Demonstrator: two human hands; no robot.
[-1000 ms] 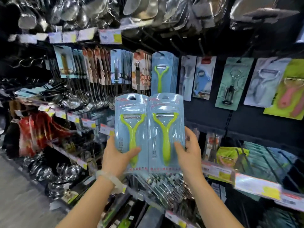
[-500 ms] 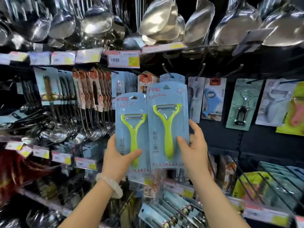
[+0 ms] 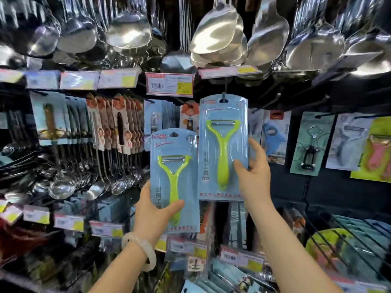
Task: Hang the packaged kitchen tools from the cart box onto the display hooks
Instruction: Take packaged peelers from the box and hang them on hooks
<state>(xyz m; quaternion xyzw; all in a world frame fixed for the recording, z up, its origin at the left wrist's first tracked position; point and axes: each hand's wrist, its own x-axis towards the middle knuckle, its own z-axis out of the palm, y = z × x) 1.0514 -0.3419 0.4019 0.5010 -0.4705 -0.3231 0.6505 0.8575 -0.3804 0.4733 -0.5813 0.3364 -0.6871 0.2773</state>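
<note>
The right hand [image 3: 255, 178] pinches the lower edge of the raised peeler pack [image 3: 223, 149], whose hang hole sits right at the hook [image 3: 224, 94]. It's hard to tell if the hook is fully through. If the hand lets go early, the pack probably slides off and drops into the stock below. The left hand [image 3: 155, 210] grips the second peeler pack [image 3: 174, 178] lower down, just beside the first, so a bump between the two could knock the top one loose.
</note>
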